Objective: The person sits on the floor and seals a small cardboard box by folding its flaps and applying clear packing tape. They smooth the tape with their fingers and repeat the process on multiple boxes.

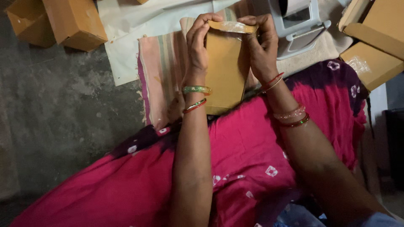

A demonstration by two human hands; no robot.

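Head view, single frame, listed left to right. Item one: cardboard boxes [59, 21], brown, at 10 o'clock on the grey floor [54, 109]; flaps shut on the nearer one, contents not visible. Item two: pale sheet [126, 38] spread at 11 o'clock, partly under a striped cloth [162, 71] in pink, green and cream. Item three: left hand [197, 44], forearm rising straight from 6 o'clock toward 12, wrist bent slightly, fingers curled narrow and pinching the left top corner of the brown envelope [225, 71]; green and red bangles [196, 96] sit on the wrist. Item four: brown envelope, held upright at centre, just above the lap, between both hands, its lower end touching the pink garment [252, 143]; the top flap is folded over, with a glossy strip along it; whether anything is inside cannot be told. Item five: right hand [263, 46], forearm coming in from 5 o'clock, fingers closed narrow over the right end of the flap, thumb behind it; red and pale bangles [290, 115] on wrist and forearm. Item six: grey plastic device [296, 25] at 1 o'clock, resting on a cream cloth [313, 54], just beyond the right hand. Item seven: open cardboard boxes [372, 46] at 2 o'clock, flaps raised; interiors are not readable from this angle.
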